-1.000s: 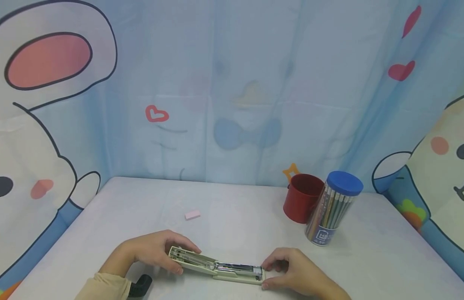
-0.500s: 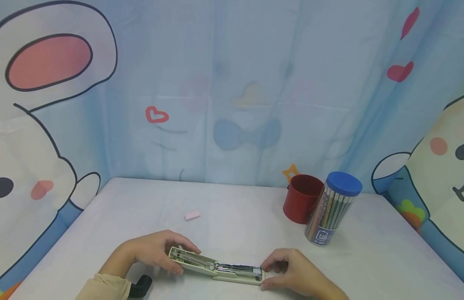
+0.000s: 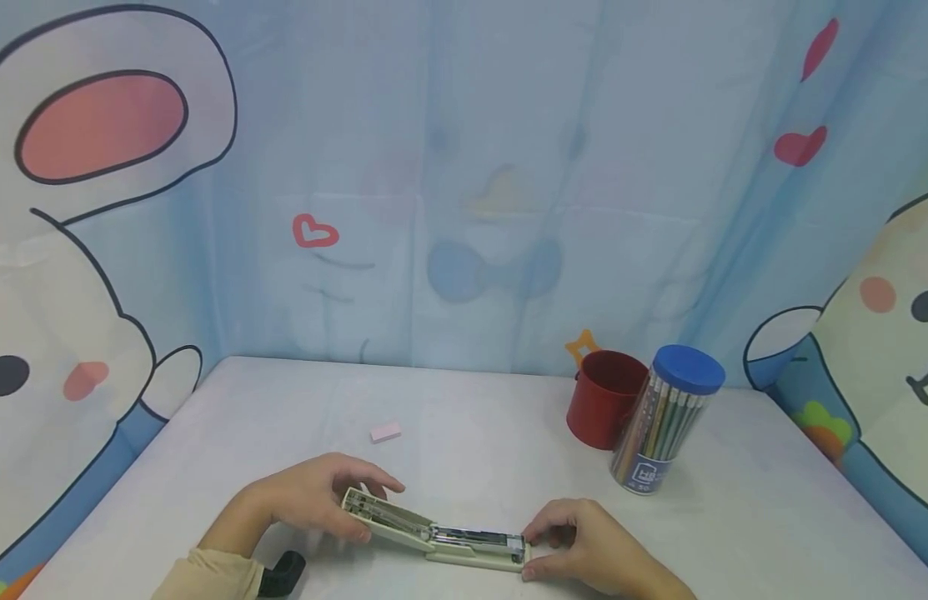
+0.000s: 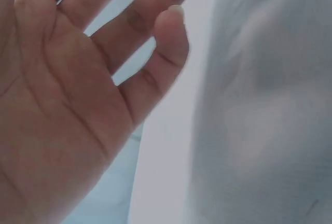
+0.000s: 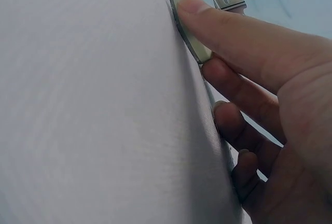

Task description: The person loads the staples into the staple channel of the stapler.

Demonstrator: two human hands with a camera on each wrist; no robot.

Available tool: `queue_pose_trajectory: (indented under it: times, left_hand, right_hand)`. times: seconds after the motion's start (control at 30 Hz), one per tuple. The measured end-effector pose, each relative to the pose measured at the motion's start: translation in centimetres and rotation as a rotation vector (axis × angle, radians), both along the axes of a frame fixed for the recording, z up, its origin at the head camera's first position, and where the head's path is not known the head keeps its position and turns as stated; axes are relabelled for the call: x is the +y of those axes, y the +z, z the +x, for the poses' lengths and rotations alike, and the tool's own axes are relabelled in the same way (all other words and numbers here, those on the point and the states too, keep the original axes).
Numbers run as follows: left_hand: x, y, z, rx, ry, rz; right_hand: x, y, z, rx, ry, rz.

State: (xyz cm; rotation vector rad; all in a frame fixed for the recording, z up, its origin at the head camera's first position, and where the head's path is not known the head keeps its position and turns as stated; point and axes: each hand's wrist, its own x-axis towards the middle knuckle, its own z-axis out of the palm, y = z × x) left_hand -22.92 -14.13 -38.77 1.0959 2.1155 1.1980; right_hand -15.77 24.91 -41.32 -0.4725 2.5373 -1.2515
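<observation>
A pale green stapler (image 3: pixel 474 548) lies unfolded on a white tabletop (image 3: pixel 283 408), between a person's two bare hands at the near side. The left hand (image 3: pixel 309 497) holds the raised end of the stapler's hollow cover, thumb on the near side and the fingers reaching round behind; how firmly they press on the far side is hidden. The right hand (image 3: pixel 584 540) pinches the other end, on the table, between thumb and forefinger, its remaining fingers curled loosely below. The half by the right hand carries a metal channel (too small to tell whether staples lie in it).

Farther back, toward the person's right, stands a red cup (image 3: pixel 602 408), its inner bottom out of sight. Just in front of it is an upright clear jar (image 3: pixel 621 467), closed with a blue lid (image 3: pixel 689 369) and packed with upright pencils (image 3: pixel 669 417); its blue label (image 3: pixel 646 473) reads HB. Whether cup and jar touch, I cannot tell. A small pink eraser (image 3: pixel 385 432) lies beyond the left hand.
</observation>
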Motion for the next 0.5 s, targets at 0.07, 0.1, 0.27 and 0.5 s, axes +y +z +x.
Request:
queue_pose_trajectory:
  times: [0.07,0.1,0.27,0.5]
  left_hand:
    - [0.1,0.2,0.1,0.030,0.022,0.003]
    - [0.2,0.4,0.1,0.046,0.032,0.005]
    - [0.6,1.0,0.3,0.125,0.078,0.007]
    - [1.7,1.5,1.1,0.225,0.128,0.048]
  right_hand:
    - [0.0,0.1,0.0,-0.009,-0.002,0.002]
    - [0.0,0.1,0.0,-0.013,-0.003,0.004]
    - [0.0,0.1,0.1,-0.019,-0.008,0.002]
    - [0.0,0.0,0.1,-0.012,-0.008,0.000]
